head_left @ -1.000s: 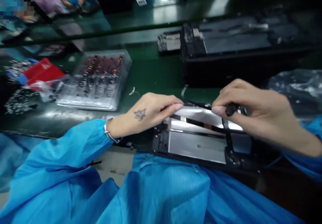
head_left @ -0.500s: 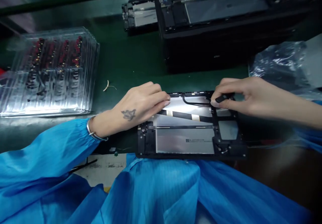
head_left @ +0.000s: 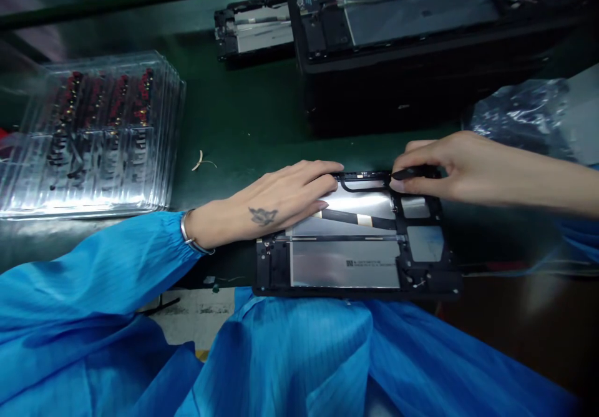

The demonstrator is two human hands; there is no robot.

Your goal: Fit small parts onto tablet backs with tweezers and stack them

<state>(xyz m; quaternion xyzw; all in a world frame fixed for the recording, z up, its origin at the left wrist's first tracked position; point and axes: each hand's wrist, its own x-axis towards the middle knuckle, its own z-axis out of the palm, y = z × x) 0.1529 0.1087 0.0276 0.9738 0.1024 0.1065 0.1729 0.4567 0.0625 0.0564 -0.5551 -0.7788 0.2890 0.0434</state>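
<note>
An opened tablet (head_left: 344,266) with silver battery panels in a black frame lies at the bench's near edge. My left hand (head_left: 285,195) rests over its upper left part, fingers stretched out and apart. Along the tablet's far edge, my right hand (head_left: 452,168) pinches a small black stick-like tool (head_left: 414,172). The tool's tip is at the far edge near the right end of a thin black cable (head_left: 362,188); whether it touches is unclear. A dark flat ribbon cable (head_left: 344,218) with light patches crosses the upper battery panel, its left end hidden under my left hand.
Stacked clear plastic trays (head_left: 100,167) with small red and dark parts stand at left. A tall black stack of tablet bodies (head_left: 374,86) is at the back, another opened unit (head_left: 257,30) beside it. Clear plastic wrap (head_left: 519,114) lies at right; a curled scrap (head_left: 201,160) is on the bench.
My left hand has slid right along the tablet, its fingers stretching out more. My right hand has shifted slightly left, and the black tool now lies flatter, pointing left.
</note>
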